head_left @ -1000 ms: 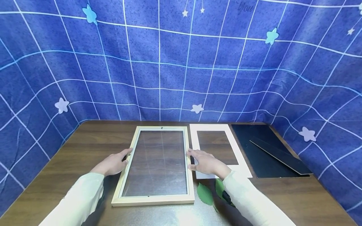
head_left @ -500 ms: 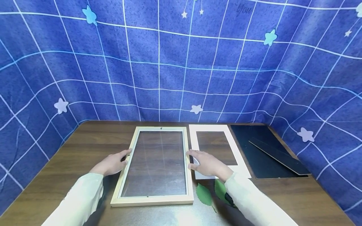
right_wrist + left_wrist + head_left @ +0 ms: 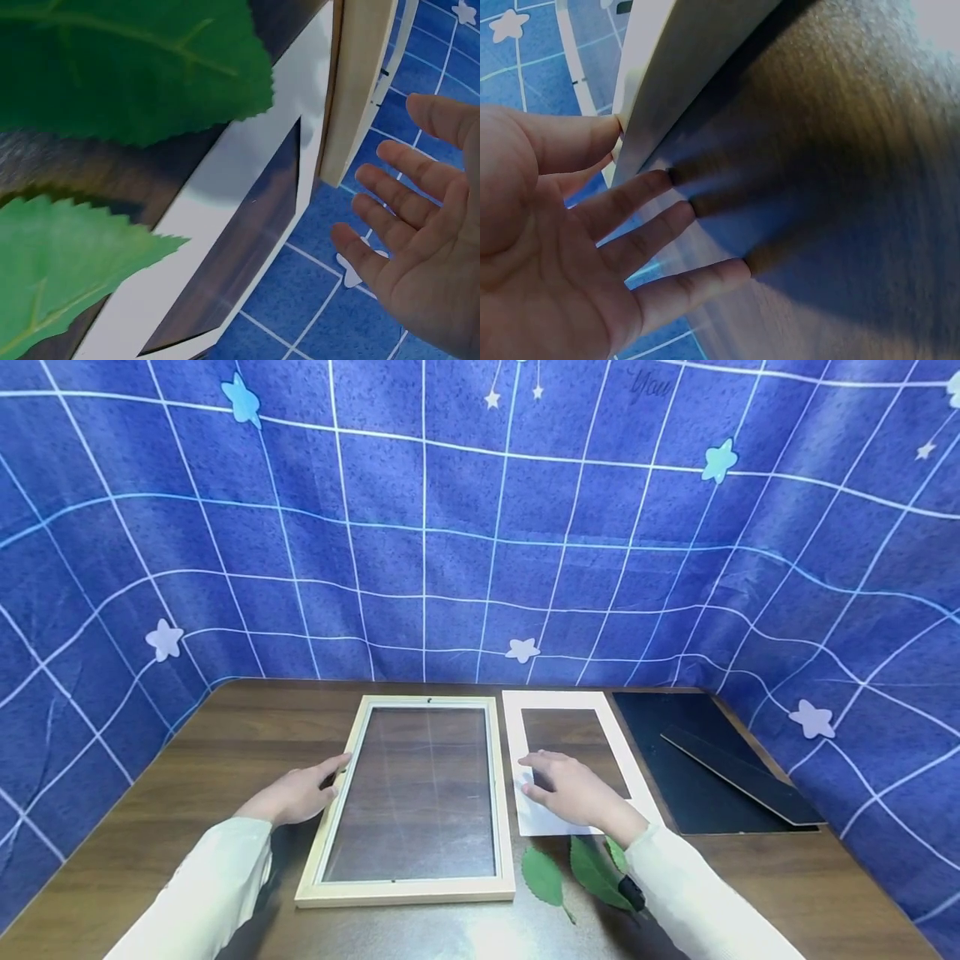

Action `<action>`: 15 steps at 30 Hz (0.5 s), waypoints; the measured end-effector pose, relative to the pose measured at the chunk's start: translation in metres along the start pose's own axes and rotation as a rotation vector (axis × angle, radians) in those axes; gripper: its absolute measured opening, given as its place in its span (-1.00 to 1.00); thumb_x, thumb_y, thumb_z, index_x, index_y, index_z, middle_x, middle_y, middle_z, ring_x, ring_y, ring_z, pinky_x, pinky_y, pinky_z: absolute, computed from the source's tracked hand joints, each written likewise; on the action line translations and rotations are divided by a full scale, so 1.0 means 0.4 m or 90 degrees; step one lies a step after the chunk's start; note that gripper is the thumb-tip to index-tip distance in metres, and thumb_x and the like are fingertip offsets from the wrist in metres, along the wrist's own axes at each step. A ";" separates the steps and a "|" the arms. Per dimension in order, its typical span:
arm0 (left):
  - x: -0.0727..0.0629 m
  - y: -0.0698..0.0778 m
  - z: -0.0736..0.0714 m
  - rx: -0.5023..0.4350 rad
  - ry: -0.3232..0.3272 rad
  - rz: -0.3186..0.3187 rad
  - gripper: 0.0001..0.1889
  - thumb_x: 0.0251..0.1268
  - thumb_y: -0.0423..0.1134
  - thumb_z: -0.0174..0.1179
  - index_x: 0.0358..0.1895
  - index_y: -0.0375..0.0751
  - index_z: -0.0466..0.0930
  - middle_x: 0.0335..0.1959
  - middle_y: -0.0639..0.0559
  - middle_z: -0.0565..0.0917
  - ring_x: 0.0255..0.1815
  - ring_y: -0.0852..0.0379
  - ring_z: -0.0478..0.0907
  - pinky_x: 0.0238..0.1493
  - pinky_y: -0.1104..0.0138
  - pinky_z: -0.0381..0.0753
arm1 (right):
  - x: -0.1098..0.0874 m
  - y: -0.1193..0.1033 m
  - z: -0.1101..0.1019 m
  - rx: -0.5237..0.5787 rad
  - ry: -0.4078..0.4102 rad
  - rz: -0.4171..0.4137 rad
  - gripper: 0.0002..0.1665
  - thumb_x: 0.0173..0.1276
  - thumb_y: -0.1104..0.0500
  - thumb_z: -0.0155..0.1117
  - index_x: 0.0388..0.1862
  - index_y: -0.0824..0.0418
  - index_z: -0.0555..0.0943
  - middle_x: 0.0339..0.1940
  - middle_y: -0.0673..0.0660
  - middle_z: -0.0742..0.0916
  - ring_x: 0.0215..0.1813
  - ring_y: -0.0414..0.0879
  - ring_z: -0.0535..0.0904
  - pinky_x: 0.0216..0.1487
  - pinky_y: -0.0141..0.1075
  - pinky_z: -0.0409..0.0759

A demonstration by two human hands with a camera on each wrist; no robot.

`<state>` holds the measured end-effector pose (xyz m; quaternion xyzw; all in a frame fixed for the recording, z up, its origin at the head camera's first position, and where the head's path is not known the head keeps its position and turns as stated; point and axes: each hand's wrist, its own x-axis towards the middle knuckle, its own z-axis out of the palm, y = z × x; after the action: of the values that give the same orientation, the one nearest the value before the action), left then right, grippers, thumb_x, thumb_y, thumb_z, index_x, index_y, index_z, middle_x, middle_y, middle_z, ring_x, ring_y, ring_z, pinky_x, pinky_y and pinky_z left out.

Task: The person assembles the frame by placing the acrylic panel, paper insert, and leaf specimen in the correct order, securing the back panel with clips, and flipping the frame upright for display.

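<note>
A pale wooden picture frame point(image 3: 405, 892) with a clear pane point(image 3: 420, 793) lies flat on the table. My left hand point(image 3: 300, 793) is at its left side; in the left wrist view the thumb tip meets the frame's edge point(image 3: 660, 82) and the other fingers reach down to the tabletop, fairly straight. My right hand point(image 3: 573, 789) hovers over a white mat board point(image 3: 618, 743) with a rectangular window, to the right of the frame. Its fingers are spread and hold nothing, also in the right wrist view, where the hand point(image 3: 420, 232) is apart from the frame point(image 3: 360, 82).
Green leaves point(image 3: 542, 877) lie in front of the mat, partly under the right forearm, with a small black object point(image 3: 632, 892) among them. At the right, a black panel point(image 3: 652, 718) bears a slanting dark flap point(image 3: 742, 777). A blue star-patterned curtain point(image 3: 420, 568) stands behind the table.
My right hand has left the frame's right side and moved right, over the mat. More of the leaves and the black object shows. The left hand and the frame have stayed in place.
</note>
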<state>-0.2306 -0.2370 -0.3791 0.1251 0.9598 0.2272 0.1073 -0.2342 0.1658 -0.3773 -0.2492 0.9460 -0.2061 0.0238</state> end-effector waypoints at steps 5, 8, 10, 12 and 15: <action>-0.001 -0.007 -0.008 0.005 -0.031 0.003 -0.38 0.50 -0.31 0.05 0.54 -0.40 0.14 0.40 -0.59 0.31 0.36 -0.61 0.28 0.29 -0.34 0.32 | -0.011 0.020 -0.004 0.010 0.010 -0.004 -0.49 0.55 0.15 0.20 0.38 0.33 0.50 0.38 0.35 0.55 0.47 0.31 0.36 0.43 0.22 0.31; 0.001 -0.009 -0.012 0.006 -0.043 0.006 -0.36 0.51 -0.28 0.06 0.55 -0.41 0.12 0.39 -0.60 0.31 0.36 -0.60 0.29 0.29 -0.34 0.32 | -0.017 0.034 -0.008 0.012 0.019 -0.003 -0.49 0.54 0.15 0.19 0.38 0.33 0.51 0.37 0.34 0.56 0.47 0.32 0.36 0.42 0.24 0.30; 0.001 -0.010 -0.015 0.011 -0.045 0.011 -0.36 0.51 -0.27 0.08 0.54 -0.41 0.14 0.38 -0.60 0.32 0.35 -0.60 0.30 0.28 -0.33 0.33 | -0.019 0.044 -0.011 0.011 0.027 -0.007 -0.51 0.55 0.15 0.18 0.37 0.32 0.52 0.36 0.34 0.57 0.46 0.33 0.37 0.42 0.24 0.30; 0.000 -0.010 -0.017 0.015 -0.045 0.014 -0.36 0.51 -0.27 0.10 0.54 -0.42 0.15 0.39 -0.58 0.34 0.36 -0.59 0.30 0.28 -0.33 0.34 | -0.020 0.054 -0.013 0.011 0.041 -0.015 -0.52 0.54 0.16 0.19 0.36 0.31 0.54 0.35 0.34 0.59 0.45 0.33 0.38 0.42 0.24 0.30; 0.001 -0.010 -0.019 0.018 -0.042 0.021 -0.37 0.50 -0.26 0.12 0.52 -0.42 0.18 0.39 -0.55 0.36 0.35 -0.58 0.31 0.28 -0.32 0.34 | -0.022 0.070 -0.019 0.012 0.069 -0.028 -0.55 0.54 0.17 0.20 0.33 0.31 0.56 0.31 0.32 0.62 0.40 0.33 0.44 0.39 0.23 0.34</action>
<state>-0.2336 -0.2433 -0.3743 0.1498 0.9567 0.2110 0.1333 -0.2407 0.1952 -0.3821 -0.2583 0.9381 -0.2289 -0.0297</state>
